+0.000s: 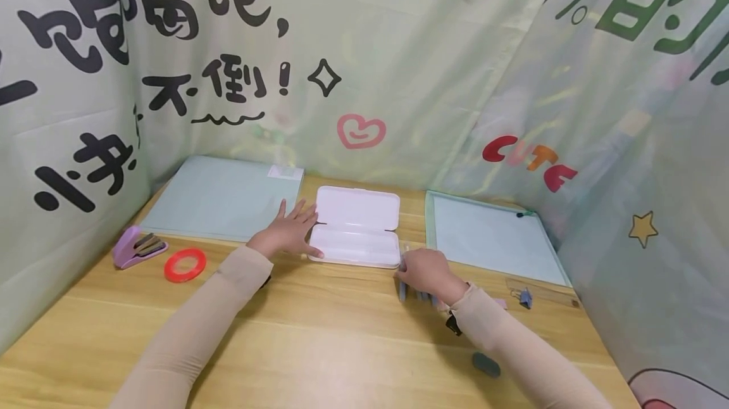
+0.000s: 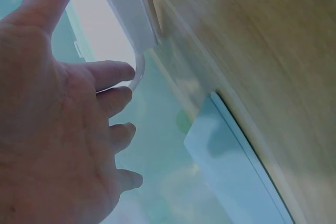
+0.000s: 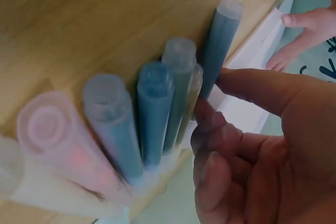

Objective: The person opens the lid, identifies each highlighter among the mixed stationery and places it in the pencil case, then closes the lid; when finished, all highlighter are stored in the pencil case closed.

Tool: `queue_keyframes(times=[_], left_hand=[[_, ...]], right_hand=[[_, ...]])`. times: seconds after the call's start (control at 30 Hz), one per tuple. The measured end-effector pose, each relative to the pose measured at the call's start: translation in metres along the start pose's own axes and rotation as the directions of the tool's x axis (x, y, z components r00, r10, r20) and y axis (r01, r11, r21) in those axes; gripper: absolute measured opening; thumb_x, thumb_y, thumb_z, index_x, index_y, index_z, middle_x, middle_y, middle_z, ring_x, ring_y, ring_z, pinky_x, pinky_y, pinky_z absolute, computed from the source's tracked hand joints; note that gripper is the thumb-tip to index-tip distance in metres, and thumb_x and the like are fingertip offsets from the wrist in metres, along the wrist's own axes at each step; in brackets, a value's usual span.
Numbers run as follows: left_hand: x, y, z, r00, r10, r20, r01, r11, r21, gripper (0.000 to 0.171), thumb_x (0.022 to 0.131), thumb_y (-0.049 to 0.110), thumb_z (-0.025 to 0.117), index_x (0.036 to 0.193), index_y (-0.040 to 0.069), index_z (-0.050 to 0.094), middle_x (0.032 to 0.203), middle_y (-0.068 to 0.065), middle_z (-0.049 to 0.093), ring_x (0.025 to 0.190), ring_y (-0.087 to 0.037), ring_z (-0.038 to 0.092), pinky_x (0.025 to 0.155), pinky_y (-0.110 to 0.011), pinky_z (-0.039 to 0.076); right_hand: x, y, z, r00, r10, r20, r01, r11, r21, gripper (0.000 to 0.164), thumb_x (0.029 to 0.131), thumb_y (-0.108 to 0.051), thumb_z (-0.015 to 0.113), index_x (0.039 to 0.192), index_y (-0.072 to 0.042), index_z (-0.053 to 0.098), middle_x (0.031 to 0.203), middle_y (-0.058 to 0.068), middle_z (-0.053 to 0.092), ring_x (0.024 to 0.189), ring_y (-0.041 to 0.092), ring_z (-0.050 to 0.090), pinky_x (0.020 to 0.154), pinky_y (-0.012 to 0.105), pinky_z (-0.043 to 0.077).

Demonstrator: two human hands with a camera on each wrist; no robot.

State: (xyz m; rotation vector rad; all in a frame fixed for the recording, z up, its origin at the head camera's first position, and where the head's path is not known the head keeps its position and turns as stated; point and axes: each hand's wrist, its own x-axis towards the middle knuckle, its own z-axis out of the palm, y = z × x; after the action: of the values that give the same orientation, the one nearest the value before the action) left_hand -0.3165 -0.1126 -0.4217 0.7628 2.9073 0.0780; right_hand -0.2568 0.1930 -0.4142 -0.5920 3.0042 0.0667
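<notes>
A pale pinkish-white pencil case (image 1: 357,207) lies unfolded on the table, its lid tipped back toward the curtain. My left hand (image 1: 287,233) is at the left side of the case with its fingers spread and straight; the thumb rests by the front left corner. At the right end of the case, my right hand (image 1: 426,270) pinches a blue-grey marker (image 3: 221,40) between thumb and fingers. Beside it in the right wrist view are more capped markers, among them a blue marker (image 3: 155,114) and a thick pink one (image 3: 68,140). From the head view, my right hand partly hides these markers.
A purple stapler (image 1: 128,251) and a red tape roll (image 1: 185,278) lie at left. Behind them is a light blue folder (image 1: 222,200). At right are a green-edged zip pouch (image 1: 490,235), a clear ruler (image 1: 552,295), a blue binder clip (image 1: 525,299) and a dark oval object (image 1: 486,364).
</notes>
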Motion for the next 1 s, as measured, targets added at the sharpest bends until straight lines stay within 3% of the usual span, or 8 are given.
queue_keyframes(times=[0.53, 0.73, 0.87, 1.0], left_hand=[[0.003, -0.005, 0.005, 1.000, -0.005, 0.008, 0.005, 1.000, -0.004, 0.108, 0.060, 0.079, 0.039, 0.139, 0.008, 0.018, 0.145, -0.005, 0.001, 0.127, -0.027, -0.016, 0.093, -0.056, -0.015], [0.004, -0.007, 0.006, 1.000, -0.005, 0.009, 0.005, 1.000, -0.009, 0.110, 0.059, 0.080, 0.038, 0.139, 0.008, 0.018, 0.144, -0.005, 0.000, 0.127, -0.026, -0.017, 0.092, -0.056, -0.016], [0.004, -0.007, 0.006, 1.000, -0.003, 0.009, 0.003, 1.000, -0.007, 0.109, 0.059, 0.080, 0.039, 0.139, 0.008, 0.018, 0.144, -0.005, 0.001, 0.127, -0.027, -0.017, 0.092, -0.056, -0.017], [0.002, -0.004, 0.003, 1.000, -0.002, 0.018, 0.003, 1.000, -0.009, 0.107, 0.061, 0.078, 0.041, 0.139, 0.008, 0.018, 0.144, -0.005, 0.001, 0.126, -0.026, -0.016, 0.092, -0.056, -0.016]], right_hand=[[0.003, -0.005, 0.006, 0.985, 0.173, 0.015, -0.174, 0.983, 0.065, 0.037, 0.076, -0.030, 0.052, 0.042, -0.017, 0.047, 0.043, -0.002, 0.045, 0.040, 0.014, 0.043, 0.037, 0.030, 0.034], [0.006, -0.001, -0.006, 0.978, 0.197, -0.062, -0.187, 0.972, 0.144, 0.036, 0.076, -0.027, 0.050, 0.043, -0.015, 0.044, 0.039, -0.004, 0.039, 0.037, 0.014, 0.038, 0.035, 0.029, 0.029], [0.014, -0.001, -0.016, 0.974, 0.192, -0.124, -0.175, 0.975, 0.141, 0.033, 0.078, -0.027, 0.049, 0.047, -0.015, 0.041, 0.043, -0.004, 0.034, 0.040, 0.013, 0.031, 0.036, 0.028, 0.023], [0.025, -0.003, -0.022, 0.969, 0.150, -0.198, -0.132, 0.986, 0.101, 0.029, 0.080, -0.028, 0.048, 0.053, -0.015, 0.044, 0.053, -0.001, 0.038, 0.044, 0.014, 0.033, 0.037, 0.028, 0.025]])
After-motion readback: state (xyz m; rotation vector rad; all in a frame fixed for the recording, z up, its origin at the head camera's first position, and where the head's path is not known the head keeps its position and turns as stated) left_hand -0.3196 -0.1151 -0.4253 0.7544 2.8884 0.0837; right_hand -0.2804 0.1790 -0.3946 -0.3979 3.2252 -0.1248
